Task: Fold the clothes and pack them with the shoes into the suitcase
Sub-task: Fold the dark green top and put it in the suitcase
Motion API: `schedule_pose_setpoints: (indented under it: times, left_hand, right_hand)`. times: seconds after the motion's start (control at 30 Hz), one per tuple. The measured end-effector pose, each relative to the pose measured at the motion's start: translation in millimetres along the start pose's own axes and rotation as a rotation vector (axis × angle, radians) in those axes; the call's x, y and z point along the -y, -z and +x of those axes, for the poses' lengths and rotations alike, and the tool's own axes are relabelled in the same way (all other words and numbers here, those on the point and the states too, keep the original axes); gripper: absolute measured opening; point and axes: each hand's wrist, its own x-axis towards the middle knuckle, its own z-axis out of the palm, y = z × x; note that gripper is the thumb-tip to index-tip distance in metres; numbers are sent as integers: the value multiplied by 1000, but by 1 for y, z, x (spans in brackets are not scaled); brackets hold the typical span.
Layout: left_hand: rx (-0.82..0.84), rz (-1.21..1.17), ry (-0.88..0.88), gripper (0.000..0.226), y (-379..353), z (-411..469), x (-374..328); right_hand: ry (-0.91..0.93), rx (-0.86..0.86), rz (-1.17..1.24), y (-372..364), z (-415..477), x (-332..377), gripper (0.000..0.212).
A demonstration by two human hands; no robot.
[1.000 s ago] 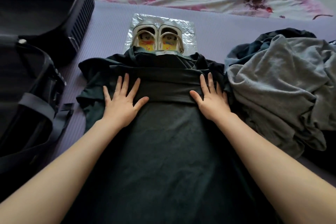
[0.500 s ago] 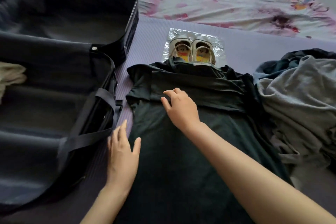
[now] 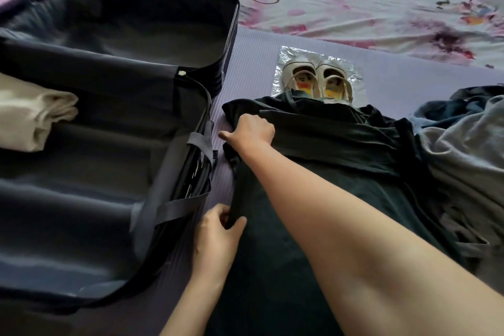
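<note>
Both hands work one edge of the dark green cloth garment (image 3: 341, 142), which lies flat under the forearms. The right hand (image 3: 246, 132) grips it up top and the left hand (image 3: 216, 232) pinches lower down, likely readying a lengthwise fold. The open navy fabric-lined suitcase (image 3: 109, 185) waits just left of them. The white strap shoes (image 3: 316, 79) sit beyond the right hand, while a rumpled grey clothes pile (image 3: 463, 150) crowds the far side.

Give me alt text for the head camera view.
Both hands grip the left edge of a dark garment on a purple mat, right hand near its folded top, left hand lower. An open suitcase holding a pale cloth lies left; shoes sit beyond the garment, grey clothes right.
</note>
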Motion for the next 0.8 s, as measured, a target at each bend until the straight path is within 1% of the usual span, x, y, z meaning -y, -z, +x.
schedule_pose_setpoints:
  times: [0.07,0.1,0.17,0.2,0.27,0.33,0.37,0.4,0.43,0.5,0.57,0.67,0.73,0.8]
  left_hand:
    - [-5,-27,-15,14,2,-1,1]
    - [-5,-32,-23,15,2,-1,1]
    - [4,-48,-36,12,3,-1,1]
    - [7,-56,-38,12,3,-2,1]
    - [12,-60,-45,13,4,-4,1]
    - [13,-66,-66,13,6,-7,-1]
    - [10,-65,-89,12,6,-10,-3]
    - [11,-57,-121,11,6,-14,-6]
    - [23,-44,-161,11,5,-19,-11]
    - [86,-16,-251,14,-1,-30,-22]
    - [162,7,-335,20,-13,-44,-34]
    - [270,78,-449,36,-40,-62,-47]
    - [365,192,-463,44,-56,-72,-50]
    - [468,272,-440,49,-66,-79,-48]
  right_hand:
    - [-11,10,-24,-4,1,3,51]
    - [-8,6,-32,-6,2,3,44]
    - [4,-29,-27,-7,4,1,23]
    - [-3,-43,17,-4,3,-3,20]
    - [-81,-67,185,4,1,-16,22]
    - [-166,-76,419,15,-1,-33,22]
    - [-178,-84,529,20,-1,-44,17]
    - [-169,-108,637,25,-4,-57,16]
    - [-162,-135,745,29,-6,-73,22]
    - [-177,-185,986,37,-12,-108,25]
    - [-199,-207,1138,41,-21,-142,21]
    - [-279,-250,1175,32,-31,-185,26]
    - [-326,-250,1103,20,-34,-202,22]
    - [-370,-223,1046,11,-34,-208,23]
